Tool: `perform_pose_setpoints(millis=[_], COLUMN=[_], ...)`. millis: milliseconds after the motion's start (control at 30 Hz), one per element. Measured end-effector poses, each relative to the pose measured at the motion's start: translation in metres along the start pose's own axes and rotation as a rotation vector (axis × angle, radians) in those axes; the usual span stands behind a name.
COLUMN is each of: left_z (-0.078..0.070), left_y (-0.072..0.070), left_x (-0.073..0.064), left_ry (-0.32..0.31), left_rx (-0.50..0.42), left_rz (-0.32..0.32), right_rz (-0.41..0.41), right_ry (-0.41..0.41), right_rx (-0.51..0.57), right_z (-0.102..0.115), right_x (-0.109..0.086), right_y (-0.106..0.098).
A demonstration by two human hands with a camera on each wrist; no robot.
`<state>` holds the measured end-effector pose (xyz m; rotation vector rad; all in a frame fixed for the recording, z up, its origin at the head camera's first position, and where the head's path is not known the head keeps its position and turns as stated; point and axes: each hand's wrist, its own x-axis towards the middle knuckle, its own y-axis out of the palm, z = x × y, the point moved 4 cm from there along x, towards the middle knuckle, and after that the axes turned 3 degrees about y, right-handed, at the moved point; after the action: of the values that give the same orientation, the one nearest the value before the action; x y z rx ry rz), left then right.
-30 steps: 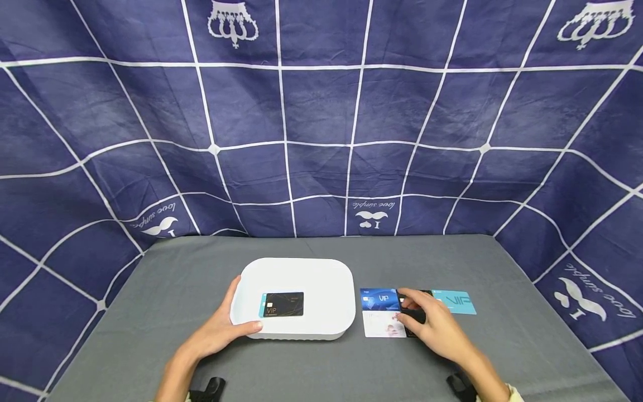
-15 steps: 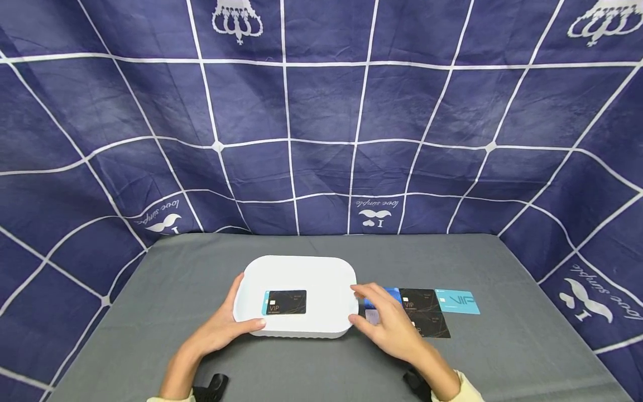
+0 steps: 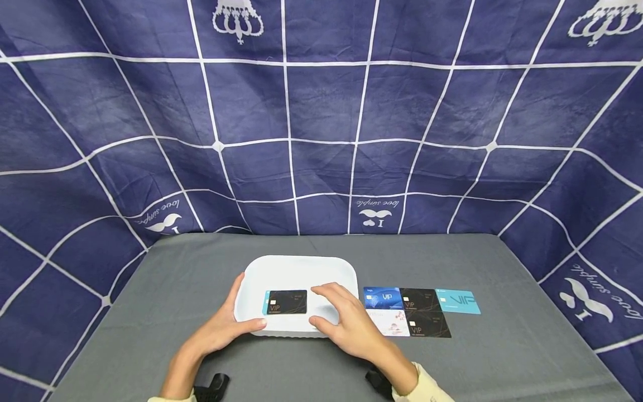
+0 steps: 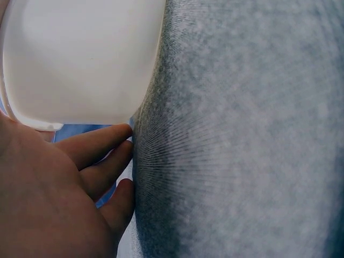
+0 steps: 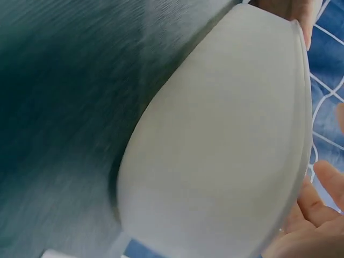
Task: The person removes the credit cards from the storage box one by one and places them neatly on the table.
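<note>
A white plastic box (image 3: 281,271) with rounded corners sits on the grey cloth. On its top lies a black VIP card (image 3: 288,302), overlapping a light blue card (image 3: 265,306) whose left edge shows. My left hand (image 3: 223,324) grips the box's left end, thumb at the near edge and fingers along the side; the left wrist view shows those fingers (image 4: 102,156) against the box. Over the right part of the top is my right hand (image 3: 346,321), thumb and forefinger apart, just right of the black card. Nothing shows between them. The right wrist view shows several of its fingers (image 5: 317,199) beyond the rim.
Right of the box, several cards lie edge to edge: a blue VIP card (image 3: 383,298), a white card with red print (image 3: 394,322), two black cards (image 3: 418,299) and a light blue card (image 3: 458,301). A blue curtain (image 3: 321,111) hangs behind the table.
My right hand has moved left from the cards to above the box, uncovering the cards on the table. My left hand keeps its hold on the box.
</note>
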<state>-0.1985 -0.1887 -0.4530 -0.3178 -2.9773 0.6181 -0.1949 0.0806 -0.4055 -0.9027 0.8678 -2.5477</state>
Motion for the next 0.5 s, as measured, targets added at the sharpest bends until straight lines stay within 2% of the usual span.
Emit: perform_pose_setpoints(millis=[200, 500], left_z=[-0.002, 0.001], left_y=[0.000, 0.001], left_x=[0.001, 0.000], left_ry=[0.016, 0.001], left_rx=[-0.024, 0.010], left_rz=[-0.001, 0.007], right_rz=[0.022, 0.034], right_ry=[0.023, -0.014], right_rx=[-0.007, -0.084], right_z=[0.005, 0.015], right_x=[0.013, 0.034], right_y=[0.018, 0.037])
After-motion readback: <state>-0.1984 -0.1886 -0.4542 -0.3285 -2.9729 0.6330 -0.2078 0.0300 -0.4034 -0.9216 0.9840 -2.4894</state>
